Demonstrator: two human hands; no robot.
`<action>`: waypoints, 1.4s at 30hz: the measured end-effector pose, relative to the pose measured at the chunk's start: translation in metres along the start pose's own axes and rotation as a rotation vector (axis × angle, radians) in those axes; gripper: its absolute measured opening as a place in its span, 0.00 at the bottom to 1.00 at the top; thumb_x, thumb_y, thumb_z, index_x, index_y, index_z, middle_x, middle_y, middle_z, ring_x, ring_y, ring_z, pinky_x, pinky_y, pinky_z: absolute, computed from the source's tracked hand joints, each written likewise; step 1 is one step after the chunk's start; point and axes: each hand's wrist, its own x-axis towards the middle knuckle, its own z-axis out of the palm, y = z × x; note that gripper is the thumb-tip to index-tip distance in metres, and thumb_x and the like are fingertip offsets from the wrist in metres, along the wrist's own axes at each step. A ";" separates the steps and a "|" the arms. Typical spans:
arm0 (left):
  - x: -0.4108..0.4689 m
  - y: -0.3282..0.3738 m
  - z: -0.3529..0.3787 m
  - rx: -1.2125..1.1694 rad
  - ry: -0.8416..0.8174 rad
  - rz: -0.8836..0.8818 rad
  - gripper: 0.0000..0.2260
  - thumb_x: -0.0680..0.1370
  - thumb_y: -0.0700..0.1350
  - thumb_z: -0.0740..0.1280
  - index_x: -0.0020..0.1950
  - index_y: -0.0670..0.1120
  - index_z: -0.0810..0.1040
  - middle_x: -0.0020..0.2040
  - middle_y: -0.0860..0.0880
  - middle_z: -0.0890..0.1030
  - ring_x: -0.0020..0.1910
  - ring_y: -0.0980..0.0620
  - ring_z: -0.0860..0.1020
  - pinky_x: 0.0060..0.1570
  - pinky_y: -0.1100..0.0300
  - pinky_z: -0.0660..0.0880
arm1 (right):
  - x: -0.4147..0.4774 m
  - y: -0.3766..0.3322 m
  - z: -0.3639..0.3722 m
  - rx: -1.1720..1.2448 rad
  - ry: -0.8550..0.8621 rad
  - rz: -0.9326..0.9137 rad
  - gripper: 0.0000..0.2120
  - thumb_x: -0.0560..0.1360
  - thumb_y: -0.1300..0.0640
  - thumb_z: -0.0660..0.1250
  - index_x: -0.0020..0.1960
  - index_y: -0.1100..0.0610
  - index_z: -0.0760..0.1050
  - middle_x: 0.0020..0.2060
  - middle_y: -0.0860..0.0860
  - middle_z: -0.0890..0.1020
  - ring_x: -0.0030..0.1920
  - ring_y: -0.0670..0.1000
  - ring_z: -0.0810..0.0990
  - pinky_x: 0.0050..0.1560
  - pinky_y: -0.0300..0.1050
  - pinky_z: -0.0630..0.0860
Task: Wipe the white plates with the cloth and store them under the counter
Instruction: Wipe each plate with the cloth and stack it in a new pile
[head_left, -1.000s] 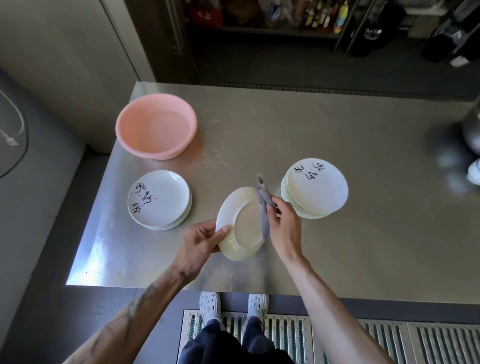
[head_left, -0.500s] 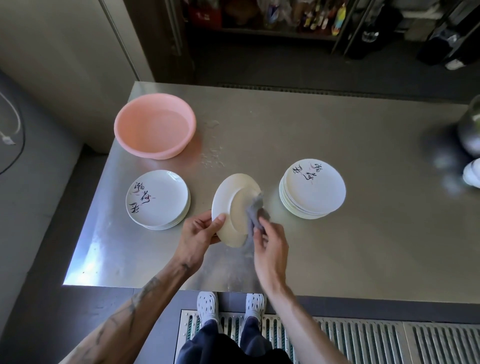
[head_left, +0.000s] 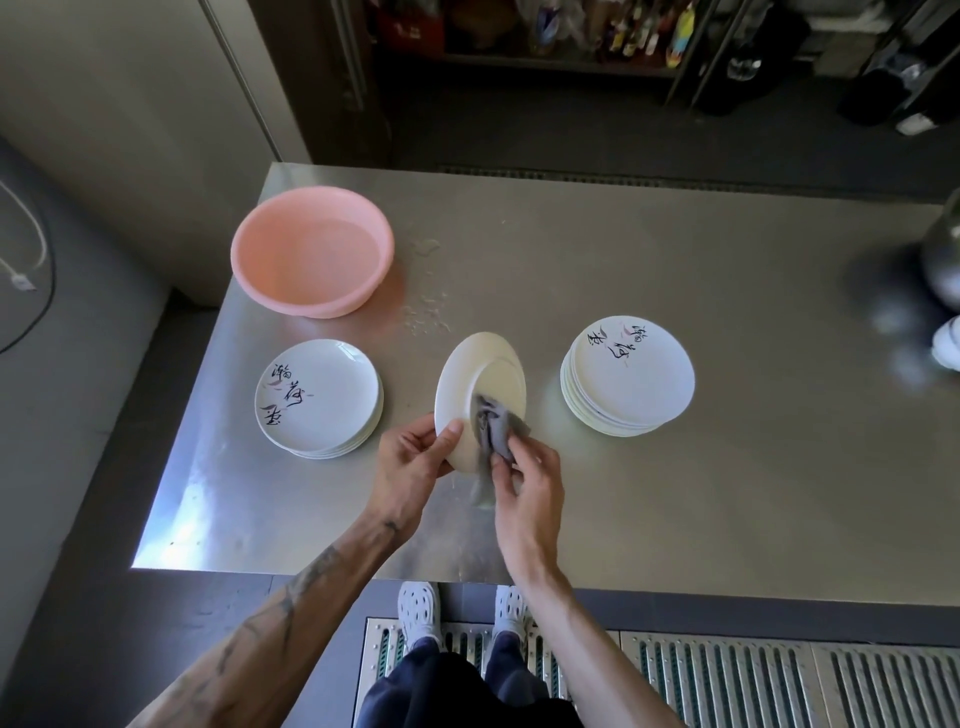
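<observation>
A white plate is held tilted on edge above the steel counter, its underside facing me. My left hand grips its lower left rim, thumb on the underside. My right hand pinches a grey cloth and presses it against the plate's lower underside. A short stack of white plates with black brush lettering lies to the left. A taller stack of the same plates stands to the right.
A pink basin holding water sits at the counter's back left, with water drops beside it. A shiny metal vessel and a white object are at the right edge. A floor grate lies below the counter's front edge.
The cloth has moved from the plate's upper right rim down to its lower underside. My right hand came down and towards me. The plate has tipped more upright.
</observation>
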 end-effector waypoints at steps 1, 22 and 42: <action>0.000 -0.001 0.000 0.001 0.009 0.002 0.11 0.83 0.39 0.65 0.58 0.34 0.83 0.52 0.35 0.85 0.51 0.41 0.84 0.56 0.43 0.82 | 0.000 -0.001 0.001 0.002 0.004 0.020 0.16 0.81 0.62 0.68 0.65 0.46 0.80 0.60 0.46 0.75 0.61 0.46 0.80 0.64 0.49 0.79; -0.003 0.001 0.006 0.005 -0.004 -0.056 0.10 0.83 0.40 0.66 0.56 0.35 0.84 0.50 0.34 0.85 0.48 0.42 0.84 0.57 0.40 0.81 | 0.041 -0.006 -0.021 -0.151 -0.041 -0.091 0.10 0.80 0.60 0.71 0.60 0.54 0.83 0.59 0.50 0.80 0.62 0.47 0.79 0.64 0.41 0.75; -0.005 0.004 -0.008 0.055 -0.079 -0.100 0.09 0.81 0.41 0.68 0.45 0.37 0.83 0.41 0.37 0.81 0.42 0.47 0.80 0.53 0.42 0.81 | 0.064 -0.036 -0.020 -0.337 -0.295 -0.571 0.16 0.81 0.57 0.70 0.69 0.52 0.80 0.66 0.46 0.78 0.67 0.46 0.73 0.71 0.37 0.66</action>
